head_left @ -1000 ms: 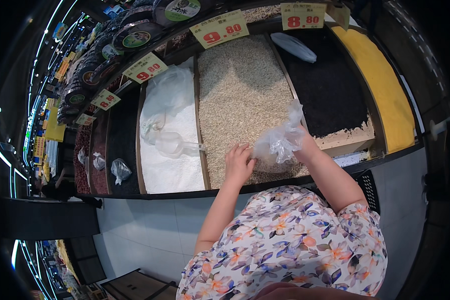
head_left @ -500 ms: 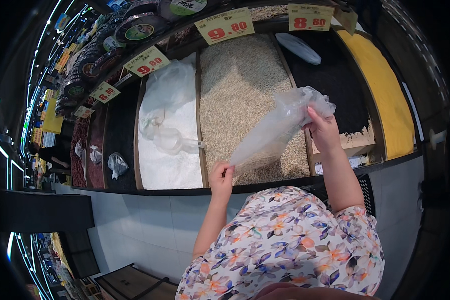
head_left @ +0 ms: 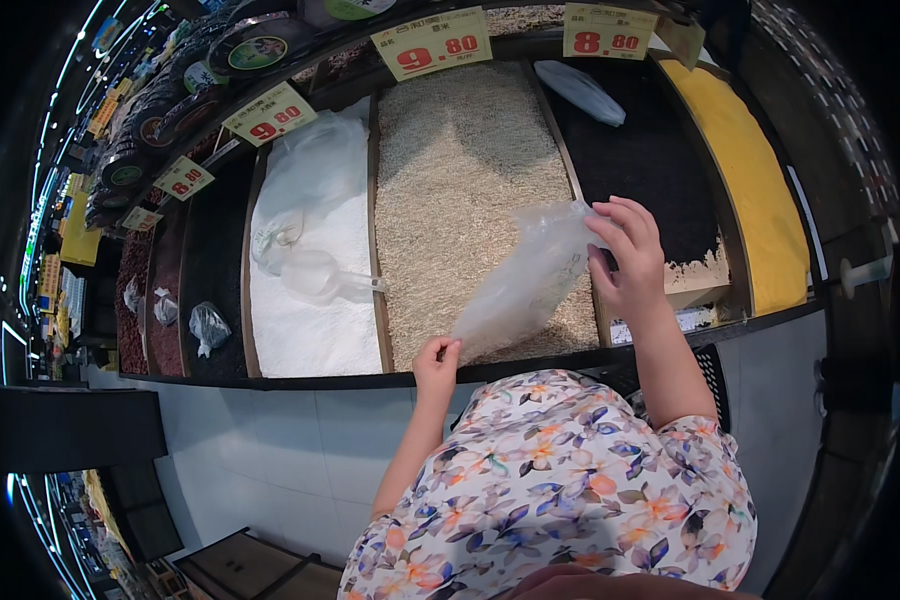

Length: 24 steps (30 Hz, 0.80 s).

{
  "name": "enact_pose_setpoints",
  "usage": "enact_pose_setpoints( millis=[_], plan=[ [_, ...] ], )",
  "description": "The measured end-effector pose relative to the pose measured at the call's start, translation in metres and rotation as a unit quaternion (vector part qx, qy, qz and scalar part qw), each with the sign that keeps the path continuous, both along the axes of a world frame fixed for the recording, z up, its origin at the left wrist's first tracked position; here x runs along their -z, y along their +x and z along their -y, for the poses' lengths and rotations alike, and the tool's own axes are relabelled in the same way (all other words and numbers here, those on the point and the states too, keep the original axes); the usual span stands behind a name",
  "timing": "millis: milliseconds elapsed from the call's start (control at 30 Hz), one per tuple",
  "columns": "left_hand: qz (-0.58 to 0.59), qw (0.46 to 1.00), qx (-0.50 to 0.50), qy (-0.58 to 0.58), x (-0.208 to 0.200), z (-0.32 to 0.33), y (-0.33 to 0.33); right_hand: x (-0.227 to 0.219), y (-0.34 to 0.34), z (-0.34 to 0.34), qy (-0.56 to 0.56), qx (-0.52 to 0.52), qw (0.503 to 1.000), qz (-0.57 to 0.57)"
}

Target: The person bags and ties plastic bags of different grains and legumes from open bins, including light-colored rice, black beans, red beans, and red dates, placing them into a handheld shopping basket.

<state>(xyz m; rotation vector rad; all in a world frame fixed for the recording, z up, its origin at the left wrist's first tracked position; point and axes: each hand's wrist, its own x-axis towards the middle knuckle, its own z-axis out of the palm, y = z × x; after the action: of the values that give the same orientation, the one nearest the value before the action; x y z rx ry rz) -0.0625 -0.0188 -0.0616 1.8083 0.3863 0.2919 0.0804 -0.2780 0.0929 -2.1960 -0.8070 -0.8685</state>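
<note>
A clear plastic bag (head_left: 523,280) stretches slantwise over the bin of pale grain (head_left: 450,190). Its lower end is pinched between the thumb and fingers of my left hand (head_left: 434,366), near the bin's front edge. At the bag's upper right end is my right hand (head_left: 632,262), with thumb and fingers apart and the fingertips against the plastic. No contents show in the bag. To the left, a clear scoop (head_left: 315,277) lies on white powdery grains (head_left: 310,335), its handle reaching the divider.
Right of the pale grain are a bin of black grain (head_left: 650,170) holding a rolled plastic bag (head_left: 580,92), and a yellow bin (head_left: 745,180). Bagged scoops (head_left: 209,328) lie in darker bins at left. Price cards (head_left: 432,45) and round packages (head_left: 251,52) line the far side.
The fingers of my right hand have spread from a closed grip on the bag's crumpled upper end. That end sits lower and flatter. The whole view has shifted slightly.
</note>
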Motion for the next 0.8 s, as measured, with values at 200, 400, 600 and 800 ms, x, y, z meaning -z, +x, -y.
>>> enact_pose_setpoints(
  millis=[200, 400, 600, 800],
  plan=[
    [0.020, 0.996, 0.019, 0.079, 0.003, 0.003, -0.004, -0.025, -0.013, -0.014, -0.022, -0.012, 0.999, -0.024],
    [-0.020, 0.998, 0.016, 0.052, -0.005, 0.007, -0.007, -0.008, -0.011, -0.013, -0.057, -0.027, 0.998, 0.010],
    [0.021, 0.985, 0.069, 0.156, -0.001, -0.004, -0.019, -0.031, -0.043, -0.018, 0.098, -0.182, 0.868, -0.452],
    [-0.064, 0.950, 0.081, 0.293, 0.010, -0.014, -0.035, -0.011, -0.041, -0.020, -0.116, -0.258, 0.894, -0.348]
  ],
)
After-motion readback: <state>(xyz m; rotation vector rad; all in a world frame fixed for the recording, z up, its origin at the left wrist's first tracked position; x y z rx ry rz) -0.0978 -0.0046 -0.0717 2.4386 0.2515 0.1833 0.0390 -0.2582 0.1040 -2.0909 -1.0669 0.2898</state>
